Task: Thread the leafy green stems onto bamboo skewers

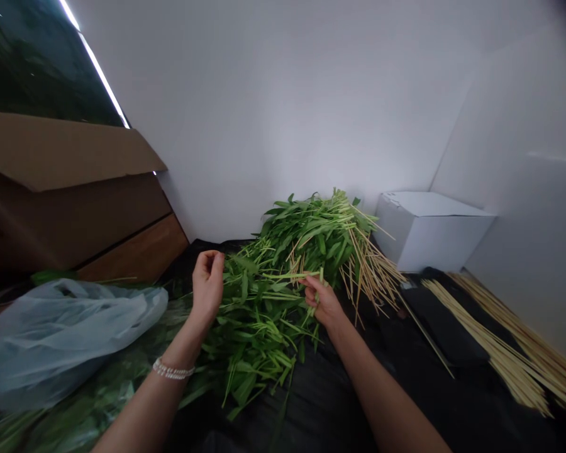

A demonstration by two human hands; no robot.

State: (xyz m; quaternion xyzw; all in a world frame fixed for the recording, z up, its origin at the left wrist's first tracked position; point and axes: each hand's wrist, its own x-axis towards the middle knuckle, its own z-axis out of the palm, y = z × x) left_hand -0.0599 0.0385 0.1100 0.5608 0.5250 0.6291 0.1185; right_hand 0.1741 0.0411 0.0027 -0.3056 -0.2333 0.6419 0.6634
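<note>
My right hand (pixel 321 299) is closed around a few green stems (pixel 321 277), one of which points left towards my other hand. My left hand (pixel 208 281) is raised with its fingers curled together; what they pinch, if anything, is too small to make out. Below both hands lies a loose heap of leafy green stalks (pixel 259 340) on black sheeting (pixel 330 402). Behind my right hand rests a pile of leafy stalks (pixel 306 226) with thin wooden sticks (pixel 370 267) fanning out from their cut ends.
A clear plastic bag (pixel 70 333) with greens and a cardboard box (pixel 66 201) are at the left. A white box (pixel 434 229) stands against the wall at the right. Before it lie a black flat object (pixel 446 324) and long wooden sticks (pixel 495 352).
</note>
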